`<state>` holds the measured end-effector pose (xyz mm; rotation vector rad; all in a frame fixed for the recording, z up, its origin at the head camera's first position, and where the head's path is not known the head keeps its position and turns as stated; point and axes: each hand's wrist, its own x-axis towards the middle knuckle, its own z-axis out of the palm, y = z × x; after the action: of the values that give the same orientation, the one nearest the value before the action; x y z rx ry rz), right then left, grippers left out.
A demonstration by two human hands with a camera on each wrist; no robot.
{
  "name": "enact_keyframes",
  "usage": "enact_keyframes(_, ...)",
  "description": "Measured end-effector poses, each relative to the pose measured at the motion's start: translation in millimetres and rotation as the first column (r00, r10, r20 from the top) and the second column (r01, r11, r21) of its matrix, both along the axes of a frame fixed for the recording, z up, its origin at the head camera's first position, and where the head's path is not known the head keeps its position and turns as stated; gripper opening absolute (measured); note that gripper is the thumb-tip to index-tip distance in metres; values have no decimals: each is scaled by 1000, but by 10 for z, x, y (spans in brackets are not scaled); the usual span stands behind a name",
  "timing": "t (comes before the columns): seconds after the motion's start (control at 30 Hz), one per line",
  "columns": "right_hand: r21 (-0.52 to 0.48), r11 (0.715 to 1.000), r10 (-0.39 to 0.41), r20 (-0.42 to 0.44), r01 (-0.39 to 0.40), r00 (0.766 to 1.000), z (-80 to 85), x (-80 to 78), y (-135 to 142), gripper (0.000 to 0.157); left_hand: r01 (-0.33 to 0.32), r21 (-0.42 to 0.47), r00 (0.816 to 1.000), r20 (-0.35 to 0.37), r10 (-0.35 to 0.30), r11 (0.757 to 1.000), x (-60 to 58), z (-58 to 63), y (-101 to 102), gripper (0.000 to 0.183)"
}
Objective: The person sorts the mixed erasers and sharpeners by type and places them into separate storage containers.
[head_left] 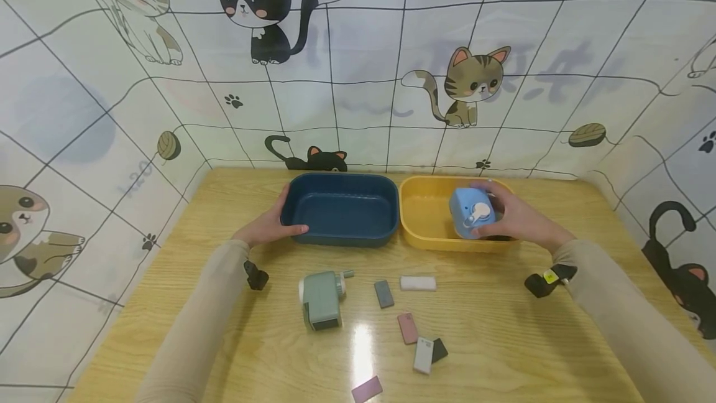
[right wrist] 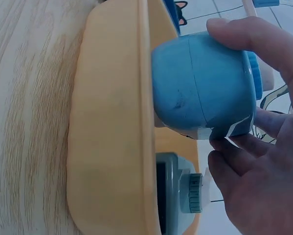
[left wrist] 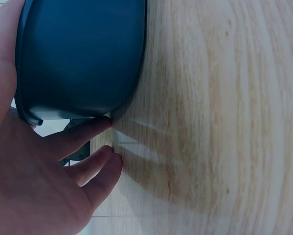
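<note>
My right hand [head_left: 506, 210] holds a blue hand-crank pencil sharpener [head_left: 468, 204] with a white crank over the yellow bin [head_left: 425, 242]. In the right wrist view the thumb lies on one side of it and fingers on the other. Beneath it, a grey-green sharpener [right wrist: 178, 191] sits inside that bin, partly hidden by the wall. My left hand [head_left: 274, 224] is spread against the left end of the dark blue bin [head_left: 341, 238], touching it. Its thumb lies along the front side; in the left wrist view several loosely extended fingers [left wrist: 100, 178] reach near the table.
On the wooden table [head_left: 481, 322], a grey-green crank sharpener [head_left: 322, 300] stands before the dark blue bin. Several erasers lie to its right, among them a white one [head_left: 417, 283] and a pink one [head_left: 408, 328]. A cat-patterned cloth [head_left: 369, 104] hangs behind the bins.
</note>
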<state>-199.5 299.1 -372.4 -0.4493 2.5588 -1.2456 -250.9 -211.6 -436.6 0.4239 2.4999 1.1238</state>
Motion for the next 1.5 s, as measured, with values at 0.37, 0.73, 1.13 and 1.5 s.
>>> enact_keyframes(0.37,111,994,19,-100,-8,995,-137,-73,56,93,3,2,1000,1,-3,1000,2,-3,2,118)
enact_keyframes(0.73,219,976,46,-212,2,976,-239,-98,46,92,-3,9,1000,9,3,1000,13,-1,1,117)
enact_keyframes(1.13,305,952,87,-257,-4,962,-265,-103,41,87,-8,-6,1000,-4,8,1000,-2,-12,4,118)
enact_keyframes(1.5,364,931,122,-212,-37,970,-241,-84,36,71,-5,-4,1000,-2,5,1000,13,-1,-2,117)
